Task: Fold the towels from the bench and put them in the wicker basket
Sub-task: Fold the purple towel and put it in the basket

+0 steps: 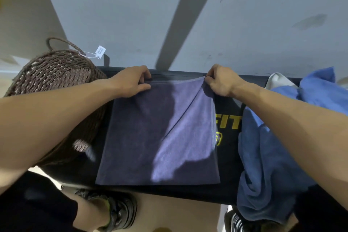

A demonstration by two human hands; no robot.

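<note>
Basket (56,79) at bench's left end, then our left hand (131,81) and right hand (220,81) pinching purple towel (150,137)'s far corners flat on bench (227,115); soft, limp, light, best gripped by corners.

Black padded worktop (228,153) with yellow lettering. Purple towel (160,137) spread flat below both grips; wicker basket (56,84) beside the left grip (134,81); crumpled blue towels (267,156) under the right forearm.
</note>
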